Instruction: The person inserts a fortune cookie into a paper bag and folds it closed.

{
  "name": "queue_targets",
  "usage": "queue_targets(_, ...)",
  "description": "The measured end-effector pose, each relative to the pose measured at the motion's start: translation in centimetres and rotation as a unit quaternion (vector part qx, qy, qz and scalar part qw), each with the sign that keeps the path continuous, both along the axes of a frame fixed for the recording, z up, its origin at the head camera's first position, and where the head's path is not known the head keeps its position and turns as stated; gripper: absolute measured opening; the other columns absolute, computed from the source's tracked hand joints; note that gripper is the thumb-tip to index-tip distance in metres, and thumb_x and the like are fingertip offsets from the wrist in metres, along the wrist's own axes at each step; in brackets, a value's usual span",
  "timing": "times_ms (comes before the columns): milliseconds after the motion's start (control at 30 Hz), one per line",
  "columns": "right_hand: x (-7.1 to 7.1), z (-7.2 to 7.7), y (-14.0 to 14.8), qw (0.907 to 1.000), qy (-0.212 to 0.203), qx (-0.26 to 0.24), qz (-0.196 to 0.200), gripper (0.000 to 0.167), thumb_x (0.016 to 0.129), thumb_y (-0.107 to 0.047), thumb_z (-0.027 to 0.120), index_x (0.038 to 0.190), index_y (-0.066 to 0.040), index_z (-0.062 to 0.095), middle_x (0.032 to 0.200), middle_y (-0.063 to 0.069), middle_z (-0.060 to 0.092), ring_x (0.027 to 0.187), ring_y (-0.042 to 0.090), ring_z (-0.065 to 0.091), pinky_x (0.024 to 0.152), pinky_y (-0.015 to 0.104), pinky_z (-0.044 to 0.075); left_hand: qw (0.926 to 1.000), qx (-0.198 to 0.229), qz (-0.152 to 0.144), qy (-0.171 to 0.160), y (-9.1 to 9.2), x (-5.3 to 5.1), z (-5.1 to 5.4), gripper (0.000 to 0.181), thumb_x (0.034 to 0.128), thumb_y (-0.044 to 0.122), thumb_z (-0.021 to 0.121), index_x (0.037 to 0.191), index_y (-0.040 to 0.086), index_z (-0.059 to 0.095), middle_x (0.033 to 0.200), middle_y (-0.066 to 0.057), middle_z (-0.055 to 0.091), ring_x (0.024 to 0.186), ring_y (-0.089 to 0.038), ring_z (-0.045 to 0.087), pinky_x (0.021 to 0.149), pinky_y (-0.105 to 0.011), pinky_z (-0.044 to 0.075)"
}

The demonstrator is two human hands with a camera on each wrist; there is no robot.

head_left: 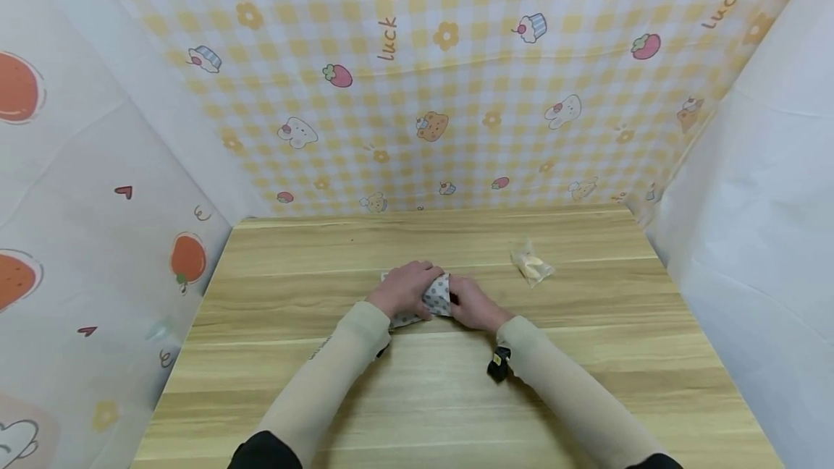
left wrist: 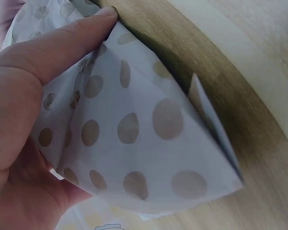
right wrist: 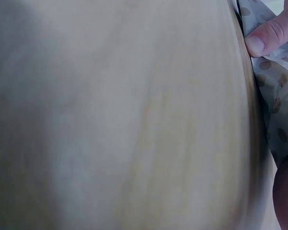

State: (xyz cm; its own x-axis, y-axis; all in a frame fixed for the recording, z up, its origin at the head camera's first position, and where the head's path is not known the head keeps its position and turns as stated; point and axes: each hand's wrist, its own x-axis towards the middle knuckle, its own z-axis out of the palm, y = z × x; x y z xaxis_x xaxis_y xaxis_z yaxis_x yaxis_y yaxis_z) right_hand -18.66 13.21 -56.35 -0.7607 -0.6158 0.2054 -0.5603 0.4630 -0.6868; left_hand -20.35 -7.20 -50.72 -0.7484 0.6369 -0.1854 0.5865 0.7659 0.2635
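Observation:
In the head view, a piece of white polka-dot paper (head_left: 437,296) lies at the middle of the table between both hands. My left hand (head_left: 407,289) grips its left part from above. In the left wrist view, the thumb (left wrist: 62,50) lies across the creased paper (left wrist: 129,129) and other fingers reach round beneath it. A loose flap stands out along one edge. At the paper's right end, my right hand (head_left: 478,305) holds the edge with bent fingers. A small dark patch shows there; whether it is an object or shadow is unclear. Most right-hand fingers are hidden.
On the wooden table (head_left: 417,396), a small clear plastic bag (head_left: 532,265) with something pale inside lies right of the hands, farther back. Patterned cloth (head_left: 430,78) hangs behind the table; pale sheets (head_left: 749,187) hang at both sides.

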Motion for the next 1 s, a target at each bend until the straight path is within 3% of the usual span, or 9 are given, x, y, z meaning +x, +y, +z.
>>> queue_targets(333, -0.6, 0.6, -0.2, 0.9964, -0.028, 0.068, 0.042, 0.03, 0.091, 0.011, 0.056, 0.118, 0.004, 0.068, 0.109, 0.015, 0.073, 0.097, 0.023, 0.07, 0.086, 0.038, 0.059, 1.0, 0.0, 0.003, 0.001, 0.0, 0.0, -0.1, 0.079, 0.0735, 0.035, 0.098, 0.141, 0.019, 0.061, 0.131, -0.001, 0.066, 0.119, -0.023, 0.06, 0.094, -0.046, 0.056)
queue_targets(700, -1.0, 1.7, 0.0, 0.987, -0.044, 0.114, 0.105, 0.038, 0.097, 0.01, 0.051, 0.133, 0.007, 0.061, 0.126, 0.019, 0.069, 0.116, 0.03, 0.067, 0.103, 0.046, 0.054, 1.0, 0.003, 0.002, -0.001, 0.0, 0.1, -0.1, 0.079, 0.0736, 0.036, 0.098, 0.141, 0.018, 0.061, 0.132, 0.0, 0.067, 0.121, -0.024, 0.061, 0.097, -0.046, 0.055)
queue_targets(1000, -1.6, 2.1, -0.1, 0.9829, -0.073, 0.129, 0.109, 0.044, 0.098, 0.008, 0.05, 0.142, 0.005, 0.054, 0.133, 0.019, 0.066, 0.122, 0.031, 0.064, 0.108, 0.046, 0.051, 0.9999, 0.01, 0.003, 0.004, -0.1, 0.0, -0.3, 0.078, 0.0726, 0.034, 0.098, 0.14, 0.017, 0.062, 0.131, 0.0, 0.068, 0.12, -0.023, 0.061, 0.098, -0.045, 0.055)
